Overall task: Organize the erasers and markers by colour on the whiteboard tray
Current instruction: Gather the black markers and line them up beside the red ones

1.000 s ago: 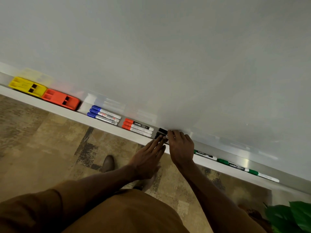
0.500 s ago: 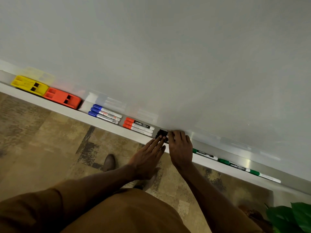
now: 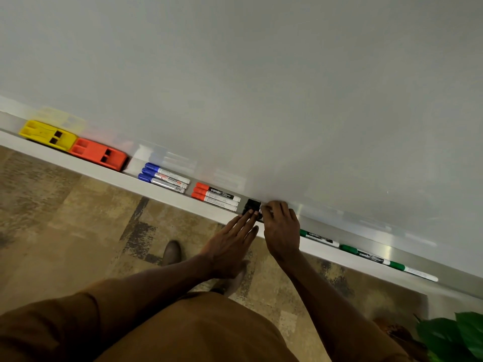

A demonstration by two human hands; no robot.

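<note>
Both hands unmoved at black markers point(image 3: 251, 206), left hand point(image 3: 230, 246) flat, right hand point(image 3: 281, 228) curled

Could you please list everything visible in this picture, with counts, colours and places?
Erasers: two, yellow and orange, tray's far left.
Blue markers: three, beside the orange eraser.
Red markers: three, next along.
Black caps: count unclear, under the hands.
Green markers: three, tray's right part.
Tray: one, white, below the whiteboard.
Plant: green, bottom right.
Shoes: brown, on the floor.
Left hand, right hand: at the black caps.
</note>
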